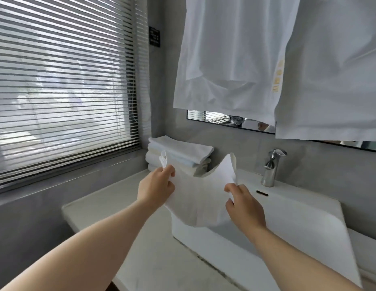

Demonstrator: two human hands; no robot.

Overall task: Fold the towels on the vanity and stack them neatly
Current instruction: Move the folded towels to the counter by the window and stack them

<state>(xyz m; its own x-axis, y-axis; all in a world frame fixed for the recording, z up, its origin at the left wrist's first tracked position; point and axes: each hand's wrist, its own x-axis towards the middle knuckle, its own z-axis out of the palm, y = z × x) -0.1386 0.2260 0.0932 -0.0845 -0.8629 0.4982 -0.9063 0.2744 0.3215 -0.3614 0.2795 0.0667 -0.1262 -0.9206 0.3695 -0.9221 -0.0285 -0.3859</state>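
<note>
Above the sink (321, 217), both hands pinch a towel's (200, 204) upper corners: left hand (156, 189) nearer the stack (180, 155), right hand (243, 203) nearer the faucet (272, 168). Folding seems underway; next, bring the corners together evenly.

Pale vanity (103, 208) bearing a neat stack of folded towels (178, 156) in the far left corner against the wall, a white sink (309, 213) taking up the right part, and a chrome tap (270, 171) upright at the far edge behind that sink.
</note>
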